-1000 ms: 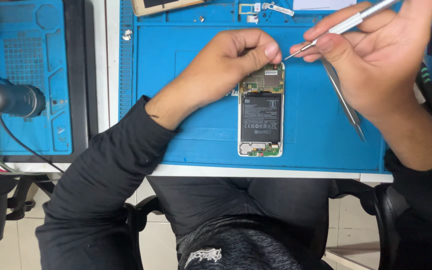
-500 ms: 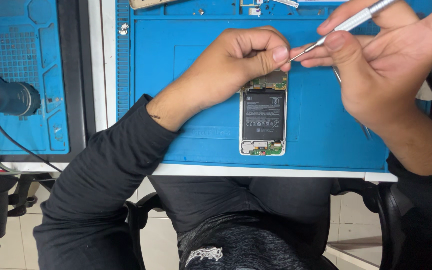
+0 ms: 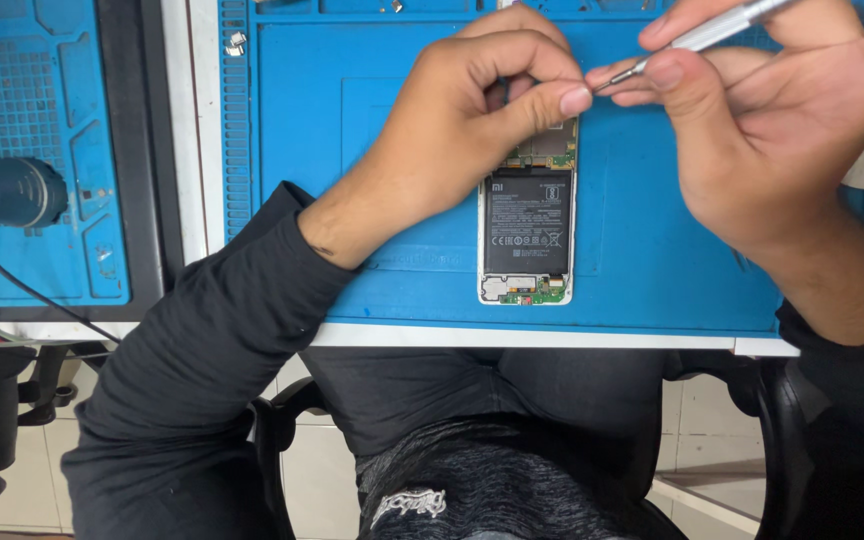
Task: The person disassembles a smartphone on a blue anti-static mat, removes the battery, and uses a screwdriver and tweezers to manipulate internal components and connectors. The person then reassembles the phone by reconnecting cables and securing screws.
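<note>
Seated at a repair bench, a person works on an opened phone (image 3: 527,235), its back off w/ battery exposed, lying flat on a blue work mat (image 3: 652,260) near the desk's front edge. Left hand (image 3: 462,125), fingers curled shut, pins the phone's top end, apparently to steady it. Right hand (image 3: 752,130) pinches a slim metal tool (image 3: 697,38), tip meeting the left thumb. Second blue mat (image 3: 42,150) & a dark cylindrical device (image 3: 7,190) sit at left; tiled floor below.

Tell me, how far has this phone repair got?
Done: the phone lies with its back cover off, battery and boards bare. In hand: the left hand steadies its top while the right hand holds a screwdriver there. Left: the battery sits in place.
</note>
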